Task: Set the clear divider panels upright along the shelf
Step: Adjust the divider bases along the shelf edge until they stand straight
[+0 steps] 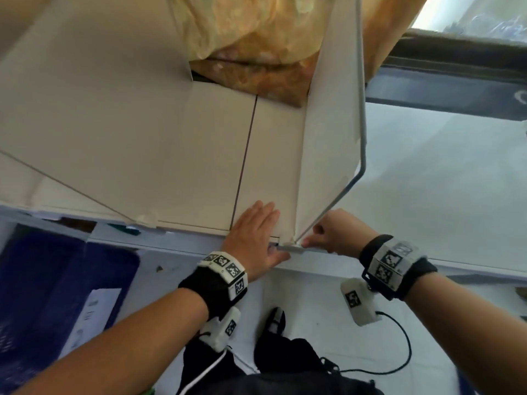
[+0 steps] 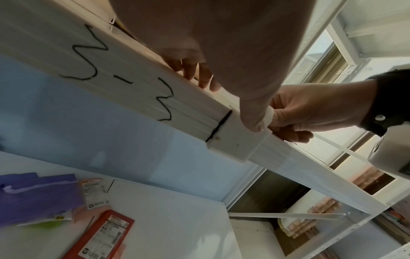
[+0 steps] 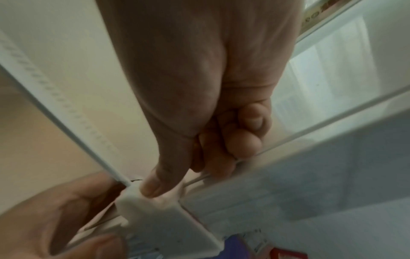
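Observation:
A clear divider panel (image 1: pixel 328 138) stands upright on the cream shelf (image 1: pixel 142 124), its foot in a white clip (image 1: pixel 289 248) on the front rail. My right hand (image 1: pixel 312 238) pinches that clip (image 3: pixel 150 210), thumb (image 3: pixel 155 184) pressed on top and fingers curled against the panel's lower edge. My left hand (image 1: pixel 262 232) lies flat on the shelf just left of the panel, its thumb (image 2: pixel 255 122) pressing the clip (image 2: pixel 233 145) from the front. A second clear panel (image 1: pixel 71 166) stands further left, its foot taped at the shelf edge.
A yellowish plastic bag (image 1: pixel 256 38) of goods fills the back of the shelf. The front rail (image 2: pixel 133 87) bears black handwritten marks. A blue crate (image 1: pixel 42 295) sits below on the left, and packets (image 2: pixel 104 233) lie on the lower shelf. Wrist-camera cables hang near my legs.

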`<state>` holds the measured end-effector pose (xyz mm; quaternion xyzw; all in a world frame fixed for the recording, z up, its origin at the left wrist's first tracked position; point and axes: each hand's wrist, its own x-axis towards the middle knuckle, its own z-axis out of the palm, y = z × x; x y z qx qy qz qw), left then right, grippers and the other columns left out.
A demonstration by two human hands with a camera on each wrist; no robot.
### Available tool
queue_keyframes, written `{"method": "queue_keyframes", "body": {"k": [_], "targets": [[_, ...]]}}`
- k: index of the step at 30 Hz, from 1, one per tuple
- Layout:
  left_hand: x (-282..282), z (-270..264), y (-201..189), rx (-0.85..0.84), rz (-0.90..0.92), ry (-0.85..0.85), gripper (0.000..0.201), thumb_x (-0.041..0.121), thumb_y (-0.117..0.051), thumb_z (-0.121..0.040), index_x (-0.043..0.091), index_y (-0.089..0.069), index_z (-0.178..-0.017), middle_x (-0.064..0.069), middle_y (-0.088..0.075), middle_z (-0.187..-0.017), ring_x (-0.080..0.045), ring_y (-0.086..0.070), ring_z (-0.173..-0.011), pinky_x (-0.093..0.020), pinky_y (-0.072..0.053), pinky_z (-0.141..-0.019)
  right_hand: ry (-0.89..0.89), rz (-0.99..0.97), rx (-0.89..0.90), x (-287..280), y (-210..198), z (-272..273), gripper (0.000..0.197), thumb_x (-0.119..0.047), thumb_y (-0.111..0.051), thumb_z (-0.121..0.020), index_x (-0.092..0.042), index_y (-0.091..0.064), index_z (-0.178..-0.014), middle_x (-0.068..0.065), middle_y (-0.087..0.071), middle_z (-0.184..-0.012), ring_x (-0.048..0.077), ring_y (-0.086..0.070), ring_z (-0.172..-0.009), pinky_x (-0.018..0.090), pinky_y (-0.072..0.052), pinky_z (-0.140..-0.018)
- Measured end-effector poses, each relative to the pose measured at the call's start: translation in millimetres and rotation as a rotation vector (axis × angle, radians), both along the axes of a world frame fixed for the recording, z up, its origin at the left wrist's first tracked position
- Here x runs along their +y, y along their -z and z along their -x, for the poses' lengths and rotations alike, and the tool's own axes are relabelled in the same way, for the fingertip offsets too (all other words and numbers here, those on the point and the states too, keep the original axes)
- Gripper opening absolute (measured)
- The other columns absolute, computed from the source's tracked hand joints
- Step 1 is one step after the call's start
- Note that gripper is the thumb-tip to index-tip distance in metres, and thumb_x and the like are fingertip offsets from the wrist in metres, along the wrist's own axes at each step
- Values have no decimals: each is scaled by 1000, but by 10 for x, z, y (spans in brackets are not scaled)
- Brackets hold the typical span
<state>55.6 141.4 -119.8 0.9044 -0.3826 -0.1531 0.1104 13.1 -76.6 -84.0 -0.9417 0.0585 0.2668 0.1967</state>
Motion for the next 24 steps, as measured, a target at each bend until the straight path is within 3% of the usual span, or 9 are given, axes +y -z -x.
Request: {"method": "queue_keyframes", "body": {"k": [4, 9, 13, 18, 22, 24], "targets": [[-4, 39, 58, -11, 24, -17, 91, 68, -43, -87, 17, -7, -154, 0, 3, -162, -16, 10, -147, -30, 11, -117, 17, -123, 36, -5, 49, -93, 40, -53, -74, -72, -14, -66, -75, 4, -67, -58, 17, -61, -47, 25, -44, -46], [18, 43, 113, -29, 80, -25, 82, 63, -41, -91, 17, -15, -153, -1, -4, -162, -17, 5, -148, -32, 7, -119, -10, -102, 32, 51, -5, -136, 39, -46, -75, -77, -8, -67, -77, 6, -70, -64, 15, -57, -51, 25, -43, -49], [32, 35, 122, -25, 125, -18, 78, 61, -40, -91, 14, -24, -151, -3, -14, -161, -19, -3, -148, -32, 3, -119, -40, -130, -22, 118, 64, -152, 44, -58, -70, -75, -14, -68, -79, 2, -69, -62, 15, -63, -52, 34, -55, -55], [52, -14, 147, -3, 190, -13, 78, 60, -34, -87, 10, -34, -147, -7, -25, -158, -23, -16, -147, -35, -7, -120, -11, -137, -51, 199, 70, -131, 42, -56, -68, -80, -14, -66, -79, 3, -67, -55, 14, -60, -44, 21, -40, -43], [54, -13, 166, 13, 190, -15, 79, 61, -29, -86, 11, -33, -148, -6, -22, -159, -22, -13, -148, -31, -1, -119, 19, -153, 35, 232, 36, -166, 41, -52, -71, -79, -12, -68, -86, 5, -69, -60, 19, -64, -48, 21, -43, -43], [58, -14, 169, 9, 204, -12, 76, 58, -35, -87, 11, -35, -147, -6, -25, -158, -23, -15, -147, -32, -2, -119, 24, -160, 62, 244, 24, -184, 42, -52, -71, -80, -11, -69, -88, 4, -69, -60, 17, -61, -45, 21, -43, -43]]}}
